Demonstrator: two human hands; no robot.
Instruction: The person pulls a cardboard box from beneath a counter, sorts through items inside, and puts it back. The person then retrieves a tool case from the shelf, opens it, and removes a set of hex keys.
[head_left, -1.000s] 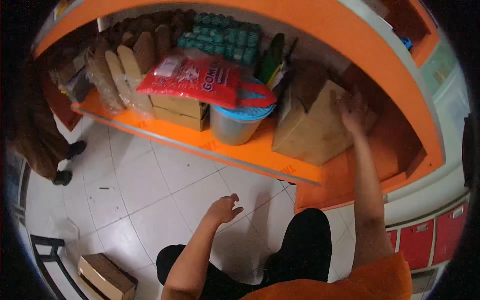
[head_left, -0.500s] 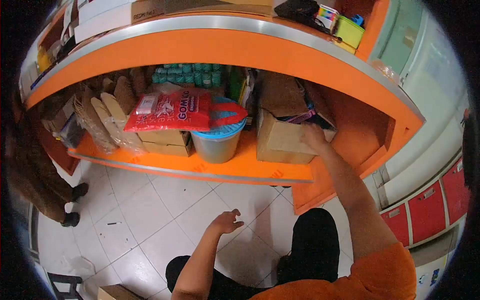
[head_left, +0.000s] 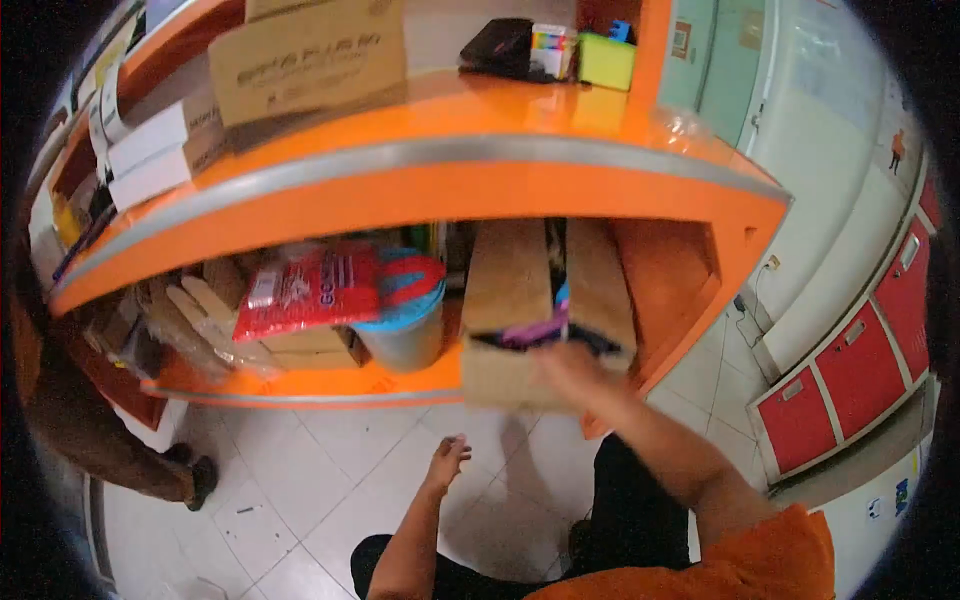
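Note:
My right hand (head_left: 570, 372) grips the front edge of a cardboard box (head_left: 500, 385) on the lower orange shelf, fingertips hidden behind the rim. The box's top flaps are partly open; a purple item (head_left: 536, 332) and dark contents show in the gap. The box front juts past the shelf edge. My left hand (head_left: 450, 463) hangs over the tiled floor, holding nothing, fingers loosely bent and apart. Left of the box stands a grey bucket (head_left: 405, 340) with a blue lid, and a red plastic package (head_left: 310, 295) lies against it.
Above, the orange counter (head_left: 450, 110) carries a large carton (head_left: 310, 65), white boxes (head_left: 165, 150) and a lime-green container (head_left: 606, 62). A person's leg (head_left: 100, 430) is at the left. Red drawers (head_left: 795, 420) line the right side.
My right hand has drawn the cardboard box forward, so its front now overhangs the shelf edge. The camera view has tilted up, showing more of the counter top. My left hand stays empty.

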